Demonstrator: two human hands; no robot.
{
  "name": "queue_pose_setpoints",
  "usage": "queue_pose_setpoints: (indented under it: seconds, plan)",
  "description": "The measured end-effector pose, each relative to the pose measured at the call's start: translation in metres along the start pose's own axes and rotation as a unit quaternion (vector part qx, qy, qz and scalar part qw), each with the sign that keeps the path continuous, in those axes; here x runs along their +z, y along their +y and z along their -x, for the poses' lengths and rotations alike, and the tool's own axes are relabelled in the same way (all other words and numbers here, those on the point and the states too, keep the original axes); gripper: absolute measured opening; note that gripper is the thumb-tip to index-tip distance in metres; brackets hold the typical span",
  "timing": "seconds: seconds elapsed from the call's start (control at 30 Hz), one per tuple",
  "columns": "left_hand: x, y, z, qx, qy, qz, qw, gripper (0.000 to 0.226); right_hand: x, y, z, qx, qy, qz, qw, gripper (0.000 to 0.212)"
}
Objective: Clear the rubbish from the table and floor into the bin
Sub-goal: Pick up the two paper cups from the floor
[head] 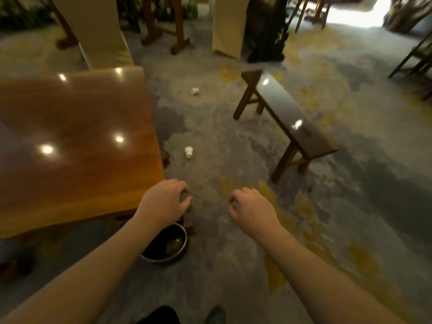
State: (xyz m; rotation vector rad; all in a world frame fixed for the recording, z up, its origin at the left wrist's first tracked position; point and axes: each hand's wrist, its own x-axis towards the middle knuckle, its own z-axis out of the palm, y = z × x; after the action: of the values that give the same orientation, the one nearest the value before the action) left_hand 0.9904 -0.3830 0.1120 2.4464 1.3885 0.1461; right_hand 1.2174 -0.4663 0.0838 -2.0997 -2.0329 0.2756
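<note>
Two crumpled white paper balls lie on the carpet: one (pixel 189 151) close to the table's right edge, another (pixel 195 91) farther away. A round dark bin (pixel 168 245) with a metal rim stands on the floor under my left forearm, with something greenish inside. My left hand (pixel 165 202) hovers just above and beyond the bin, fingers curled and apart, holding nothing. My right hand (pixel 251 208) hangs to the right of it over the carpet, fingers loosely curled, with nothing in it that I can see. The glossy wooden table (pixel 77 146) fills the left.
A dark wooden bench (pixel 288 115) stands on the right of the carpet. Chairs with beige covers (pixel 98 31) and wooden frames stand behind the table. My shoe (pixel 216 314) shows at the bottom edge. Patterned grey and yellow carpet lies between table and bench.
</note>
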Motion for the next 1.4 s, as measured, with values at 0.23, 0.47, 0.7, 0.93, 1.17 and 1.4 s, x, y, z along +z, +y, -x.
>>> queue_pose_setpoints:
  seconds: [0.23,0.47,0.7,0.93,1.17,1.4]
  plan:
    - [-0.054,0.032,-0.026,0.002,0.070,-0.002,0.998,0.025,-0.082,0.027,-0.031,-0.020,0.054,0.002,0.998,0.016]
    - [-0.072,0.016,-0.100,-0.007,0.107,0.011,0.994,0.025,-0.099,0.046,-0.116,-0.044,0.043,0.012,0.998,0.014]
    - [-0.062,-0.037,-0.236,-0.039,0.140,0.053,0.988,0.024,-0.102,0.070,-0.254,-0.068,0.015,0.039,0.997,0.015]
    - [-0.073,-0.087,-0.363,-0.095,0.144,0.068,0.983,0.020,-0.102,0.078,-0.390,-0.102,-0.038,0.038,0.993,0.018]
    - [-0.063,-0.118,-0.449,-0.155,0.084,0.080,0.981,0.021,-0.076,0.098,-0.497,-0.121,-0.087,0.027,0.988,0.019]
    - [-0.026,-0.138,-0.534,-0.235,0.073,0.079,0.966,0.016,-0.025,0.136,-0.618,-0.173,-0.150,0.003,0.973,0.017]
